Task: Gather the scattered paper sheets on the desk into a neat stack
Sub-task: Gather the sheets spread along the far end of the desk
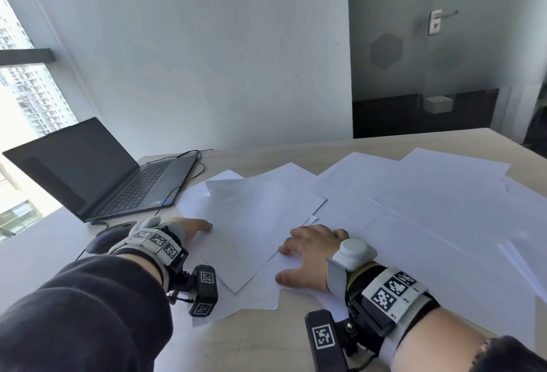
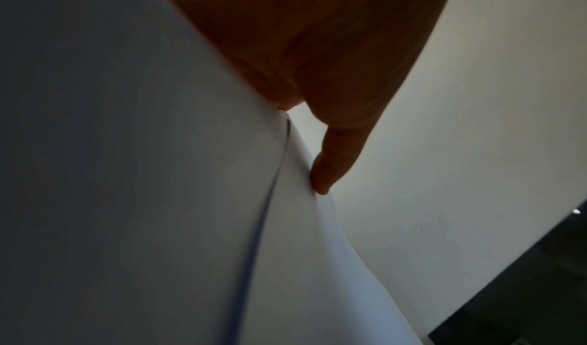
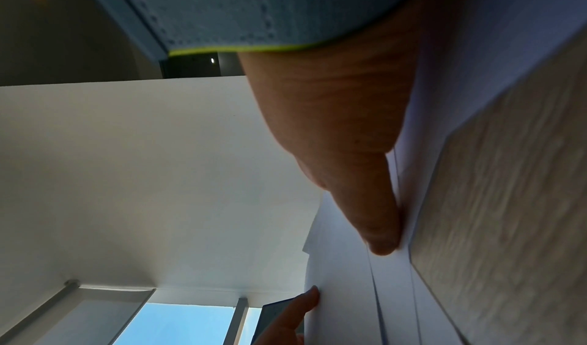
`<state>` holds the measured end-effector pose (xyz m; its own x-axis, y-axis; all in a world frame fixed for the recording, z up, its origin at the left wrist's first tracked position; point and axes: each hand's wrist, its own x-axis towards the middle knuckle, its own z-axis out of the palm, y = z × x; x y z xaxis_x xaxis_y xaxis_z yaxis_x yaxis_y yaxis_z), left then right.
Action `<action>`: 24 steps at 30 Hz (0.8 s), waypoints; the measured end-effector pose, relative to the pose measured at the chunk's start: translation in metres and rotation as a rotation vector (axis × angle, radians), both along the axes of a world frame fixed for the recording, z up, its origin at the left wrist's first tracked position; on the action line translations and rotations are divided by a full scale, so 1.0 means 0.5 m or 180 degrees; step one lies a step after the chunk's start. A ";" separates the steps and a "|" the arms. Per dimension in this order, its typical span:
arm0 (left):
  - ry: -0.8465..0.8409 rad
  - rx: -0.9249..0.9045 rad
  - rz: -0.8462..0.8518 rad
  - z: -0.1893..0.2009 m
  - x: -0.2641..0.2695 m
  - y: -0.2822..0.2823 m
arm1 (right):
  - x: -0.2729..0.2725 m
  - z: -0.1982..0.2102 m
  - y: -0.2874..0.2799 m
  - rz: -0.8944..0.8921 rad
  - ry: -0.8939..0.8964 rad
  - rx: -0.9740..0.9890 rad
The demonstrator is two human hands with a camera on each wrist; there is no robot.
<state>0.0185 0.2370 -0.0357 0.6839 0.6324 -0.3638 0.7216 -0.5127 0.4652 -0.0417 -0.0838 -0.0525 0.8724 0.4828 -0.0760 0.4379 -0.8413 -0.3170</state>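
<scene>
Sheets [image 1: 414, 211] lie fanned across the table [image 1: 266, 342], and with our left hand [image 1: 189, 228] and right hand [image 1: 310, 253] only pressing flat, gripping nothing, we judge pushing inward could buckle them.

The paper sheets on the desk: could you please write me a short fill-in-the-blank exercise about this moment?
1. Both hands rest on the ____ sheets.
2. The open laptop stands on the person's ____ side.
3. The mouse lies next to the ____ hand.
4. The right hand lies with its fingers ____ on the sheets.

Missing words: paper; left; left; flat
</scene>
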 end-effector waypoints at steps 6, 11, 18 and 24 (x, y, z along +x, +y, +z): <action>-0.0420 -0.0542 0.0243 0.007 0.003 0.019 | 0.016 -0.017 0.007 -0.0040 -0.0033 0.0059; -0.0357 -0.0811 0.0085 0.024 -0.017 0.016 | 0.026 -0.029 0.010 0.0001 -0.0043 0.0074; -0.0542 -0.1312 0.0065 0.037 -0.029 -0.004 | 0.026 -0.028 0.009 -0.0004 -0.0060 0.0095; -0.0887 -0.1671 -0.0030 0.056 -0.051 -0.037 | 0.026 -0.027 0.008 -0.0050 0.0002 0.0140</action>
